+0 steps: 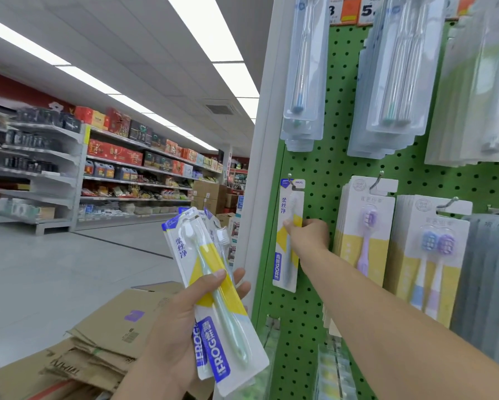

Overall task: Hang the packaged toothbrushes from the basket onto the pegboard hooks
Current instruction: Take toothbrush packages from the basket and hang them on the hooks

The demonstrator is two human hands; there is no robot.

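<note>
Right hand: right hand reaches to the green pegboard; fingers curled round the middle of one hanging pack, which sits on the leftmost hook of the middle row; whether its slot is fully seated on the hook cannot be told.
Left hand: left hand grasps a fanned bundle of packs, thumb pressed across the front card, fingers behind.
Task item location: one Frog-brand pack on the board under the right hand; the rest in the left hand, held apart from the board; the basket is not in view.
Count, held packs: at least three card tops visible in the fan; exact number uncertain, since they overlap.
Count, board: one pack on the working hook; neighbouring hooks carry stacks of purple brush packs and twin brush packs; clear blister packs hang above; stack depths not countable.
Risk 1: if the right hand lets go before the slot clears the hook's upturned tip, the pack would likely slide off and drop.
Risk 2: the fan is held by thumb pressure alone; glossy cards may slip over one another and spill onto the flattened cardboard below.
Risk 3: a tug sideways could tear the thin card slot.
</note>
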